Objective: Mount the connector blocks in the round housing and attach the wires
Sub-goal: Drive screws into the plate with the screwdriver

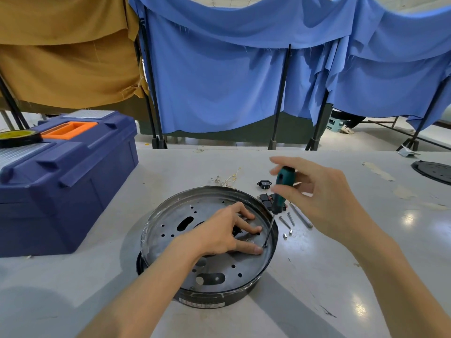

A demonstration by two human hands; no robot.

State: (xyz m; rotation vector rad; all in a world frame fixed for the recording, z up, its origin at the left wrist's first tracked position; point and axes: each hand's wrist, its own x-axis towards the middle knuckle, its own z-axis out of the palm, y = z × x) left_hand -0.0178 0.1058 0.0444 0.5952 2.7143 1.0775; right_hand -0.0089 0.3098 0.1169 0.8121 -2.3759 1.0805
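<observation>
left hand (pixel 227 231) is laid flat inside housing (pixel 170 212), fingers spread over a black part (pixel 236 232) (mostly hidden). screwdriver (pixel 283 182) is pinched at its handle by right hand (pixel 324 193), tip set by housing's right wall. blocks (pixel 266 200) lie just right of housing, wires (pixel 228 179) beyond it.

Toolbox (pixel 66 181) left of housing (pixel 210 245); bolts (pixel 288 222) right.

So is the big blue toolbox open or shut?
Shut. The toolbox lid lies flat on its body, with a tape roll resting on top.
</observation>
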